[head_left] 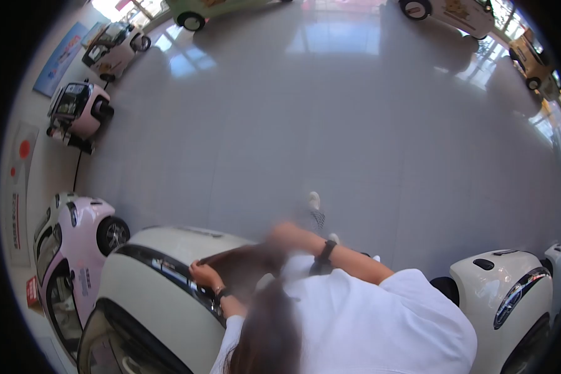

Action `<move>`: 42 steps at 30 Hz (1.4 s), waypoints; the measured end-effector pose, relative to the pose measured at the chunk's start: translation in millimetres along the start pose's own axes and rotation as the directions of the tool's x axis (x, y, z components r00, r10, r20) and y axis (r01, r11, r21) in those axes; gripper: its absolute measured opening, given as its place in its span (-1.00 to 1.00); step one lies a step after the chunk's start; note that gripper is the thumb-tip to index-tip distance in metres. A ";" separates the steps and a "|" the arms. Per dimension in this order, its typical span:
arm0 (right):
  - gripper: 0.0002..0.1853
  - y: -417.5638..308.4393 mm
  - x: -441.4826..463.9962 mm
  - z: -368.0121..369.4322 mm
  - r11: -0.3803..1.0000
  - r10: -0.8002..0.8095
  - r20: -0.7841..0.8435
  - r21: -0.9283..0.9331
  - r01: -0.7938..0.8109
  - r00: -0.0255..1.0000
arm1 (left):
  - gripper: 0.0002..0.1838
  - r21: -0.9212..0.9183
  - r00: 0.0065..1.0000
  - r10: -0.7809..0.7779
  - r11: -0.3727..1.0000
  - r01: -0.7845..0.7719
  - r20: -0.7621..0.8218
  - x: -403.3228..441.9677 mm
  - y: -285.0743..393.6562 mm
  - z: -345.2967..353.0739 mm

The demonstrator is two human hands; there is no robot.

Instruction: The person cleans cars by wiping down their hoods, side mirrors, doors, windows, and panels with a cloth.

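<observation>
My left hand (pixel 205 273) is closed on one corner of a brown cloth (pixel 240 267), just above the front of a cream-white small car (pixel 168 265). The cloth hangs stretched between both hands and its right part is smeared. My right hand (pixel 287 238), with a black band on the wrist, is blurred by motion. The cloth's upper edge runs into it, so it appears to grip the other end, though single fingers do not show. Both hands are over the car's front edge, near the dark strip across its nose.
A pink car (pixel 84 240) stands close on the left, and another cream-white car (pixel 489 280) on the right. Several small cars line the far edges of the grey tiled floor (pixel 330 118). A shoe (pixel 315 200) shows below my right arm.
</observation>
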State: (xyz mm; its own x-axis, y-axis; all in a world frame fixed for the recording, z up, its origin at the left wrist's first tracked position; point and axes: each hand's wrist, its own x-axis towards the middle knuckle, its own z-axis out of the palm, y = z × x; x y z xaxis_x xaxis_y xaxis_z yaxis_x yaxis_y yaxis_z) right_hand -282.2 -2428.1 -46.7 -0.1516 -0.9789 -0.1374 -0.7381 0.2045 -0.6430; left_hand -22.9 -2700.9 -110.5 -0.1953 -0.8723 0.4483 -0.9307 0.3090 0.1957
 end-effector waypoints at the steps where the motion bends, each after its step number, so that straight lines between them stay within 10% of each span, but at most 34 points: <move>1: -0.81 21.0 2.7 -15.6 0.997 0.076 0.006 -0.022 -0.076 0.997 | -0.78 -0.060 0.997 -0.055 0.996 0.059 0.060 12.3 13.6 12.8; 13: -0.81 263.1 -22.6 -157.2 0.867 0.497 -0.481 0.252 -0.429 0.722 | -0.77 -0.683 0.765 0.424 0.729 0.029 0.485 96.3 375.4 209.4; 21: -0.79 310.6 -151.3 -165.6 0.522 0.775 -0.629 0.589 -0.617 0.055 | -0.56 -0.955 0.160 0.949 0.288 -0.078 0.273 44.9 624.1 181.5; 29: -0.75 334.3 -211.6 -189.2 0.464 0.760 -0.594 0.780 -0.419 -0.265 | -0.52 -0.976 -0.058 0.998 -0.018 -0.218 -0.005 -24.6 746.0 108.7; 36: -0.75 383.3 -280.7 -291.6 0.612 0.649 -0.724 0.679 -0.406 -0.234 | -0.63 -0.898 -0.206 0.974 -0.004 -0.440 0.096 -52.6 828.8 115.7; 42: -0.68 309.3 -360.2 -320.7 0.700 0.462 -0.742 0.642 -0.314 -0.487 | -0.56 -0.993 -0.521 0.850 0.010 -0.119 0.071 -172.1 903.2 95.5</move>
State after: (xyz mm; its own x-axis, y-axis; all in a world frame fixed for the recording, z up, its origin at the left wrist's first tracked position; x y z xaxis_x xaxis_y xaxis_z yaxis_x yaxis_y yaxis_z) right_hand -666.8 -2013.6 45.6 -0.7547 0.5678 0.3287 -0.0471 0.4528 -0.8904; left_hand -859.4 -2307.9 -94.2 -0.7116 0.6905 -0.1296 0.3206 0.4832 0.8147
